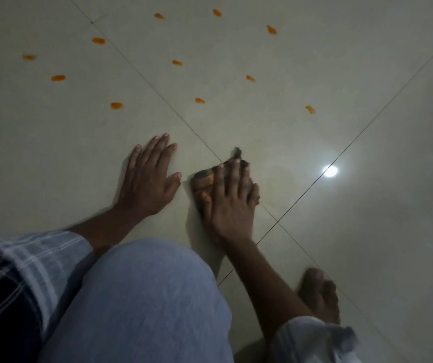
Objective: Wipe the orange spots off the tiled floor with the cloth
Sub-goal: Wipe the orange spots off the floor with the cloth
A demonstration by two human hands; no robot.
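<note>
**Cloth pressed to the tile, spots waiting beyond**

Nearest the camera, a knee in pale blue trousers [144, 297] filled the lower frame, with a checked sleeve [13, 271] at the left and a bare foot [320, 297] planted on the floor to the right, which suggested the person was crouching low to reach the work.

Just ahead, the right hand [232, 197] lay flat on the cloth [202, 180], fingers spread and palm pressing down rather than curled around it; it pinned the bunched, orange-stained fabric against the tiled floor [341, 218], right where a grout line ran beneath it. That flat press probably served to spread force for scrubbing. The left hand [148, 179] rested beside it, open and holding nothing, palm down on the tile, most likely as a prop for the leaning body.

A bright reflection [330, 171] of a lamp shone on the glossy tile to the right.

Farther off, the orange spots [173, 61] lay scattered across several tiles, well apart from the cloth. Eleven or so remained untouched, so most of the job seemed still ahead, and the cloth would have to travel forward to meet them.
</note>
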